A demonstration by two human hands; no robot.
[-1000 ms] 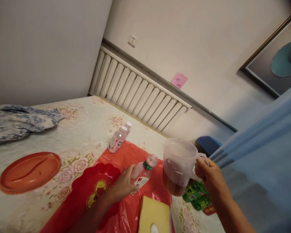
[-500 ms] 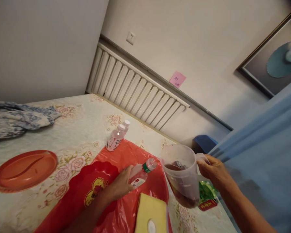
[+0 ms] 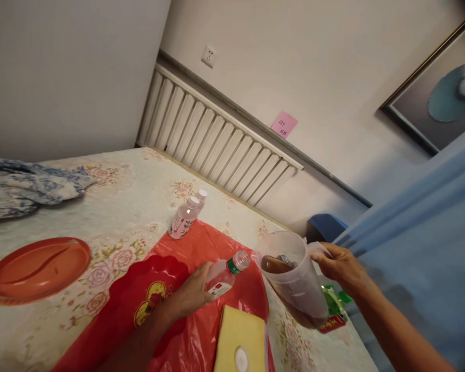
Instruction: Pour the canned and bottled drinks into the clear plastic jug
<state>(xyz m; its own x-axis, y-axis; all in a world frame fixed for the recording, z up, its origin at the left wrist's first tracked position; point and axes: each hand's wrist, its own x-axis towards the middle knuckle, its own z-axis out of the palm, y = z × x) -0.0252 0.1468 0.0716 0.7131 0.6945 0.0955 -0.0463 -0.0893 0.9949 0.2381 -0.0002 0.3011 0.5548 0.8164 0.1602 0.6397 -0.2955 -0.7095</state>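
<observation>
Head view, left hand: the left hand (image 3: 191, 295) lies on the red plastic sheet (image 3: 201, 341), fingers wrapped around the body of a small bottle (image 3: 225, 275).
Head view, small bottle: clear, with a white label and a green band under its neck, no cap visible on its mouth; it leans to the right, mouth toward the jug.
Head view, right hand: the right hand (image 3: 339, 266) has its fingers closed on the handle of a clear plastic jug (image 3: 292, 281).
Head view, jug: held above the table edge and tipped to the left, so that its spout is just beside the mouth of the small bottle; brown liquid lies inside it.
Head view, under the jug: a green and red packet (image 3: 333, 312) lies on the floral tablecloth (image 3: 120, 206).
Head view, near front: a yellow box (image 3: 242, 341) with a white oval spot sits on the red plastic sheet, just below the small bottle.
Head view, farther back: two capped bottles (image 3: 186, 217) stand together at the far edge of the red plastic sheet.
Head view, left side: an orange tray (image 3: 36, 268) rests on the floral tablecloth, well apart from both hands; a blue patterned cloth (image 3: 27, 183) is bunched beyond it.
Head view, wall: a white radiator (image 3: 217, 142), a socket (image 3: 209, 56) and a pink note (image 3: 284, 124).
</observation>
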